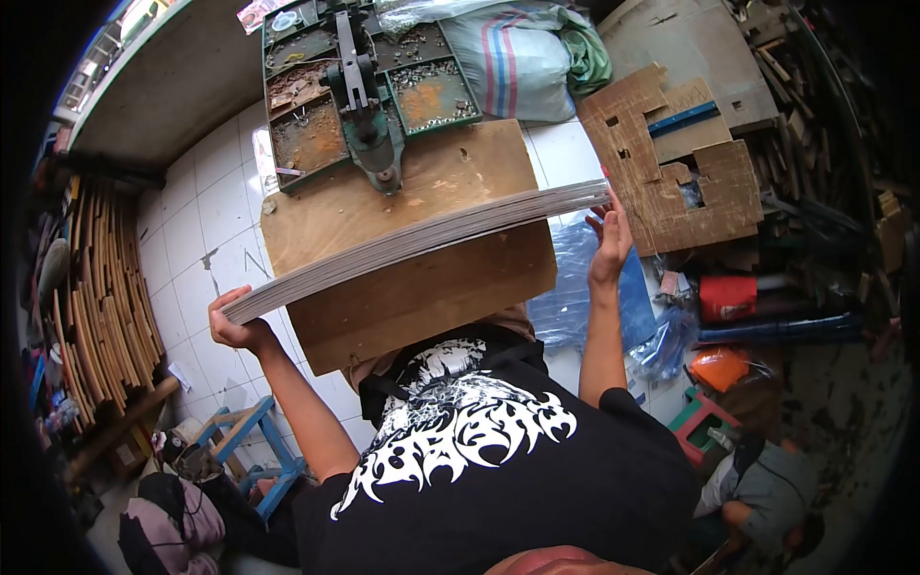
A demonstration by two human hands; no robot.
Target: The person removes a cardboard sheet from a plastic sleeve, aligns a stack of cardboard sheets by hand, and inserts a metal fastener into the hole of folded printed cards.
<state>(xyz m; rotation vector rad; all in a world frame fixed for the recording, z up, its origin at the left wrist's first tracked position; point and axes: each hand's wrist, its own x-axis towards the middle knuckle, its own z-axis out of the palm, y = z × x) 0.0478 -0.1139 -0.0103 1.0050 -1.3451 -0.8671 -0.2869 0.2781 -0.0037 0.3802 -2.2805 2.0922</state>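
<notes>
White floor tiles [211, 220] surround a plywood counter [422, 297] in a crowded workshop. Over the counter, a long bundle of thin grey strips [422, 233] spans from one side to the other, slightly bowed. The left hand [238, 324] has its fingers clamped round one end, just past the counter's edge; the right hand [609, 240] has partly curled fingers clamped on the opposite end, though its thumb is hard to make out.

Since the strips look flexible, equal pressure from both palms should keep the layers flush, while squeezing harder could deepen the bow. Level wrists would help too. At the counter's far end stands a metal press [369, 144], best given some clearance, with a compartmented tray [443, 126] of small parts around it. Beyond the counter sits a woven sack [489, 57].
</notes>
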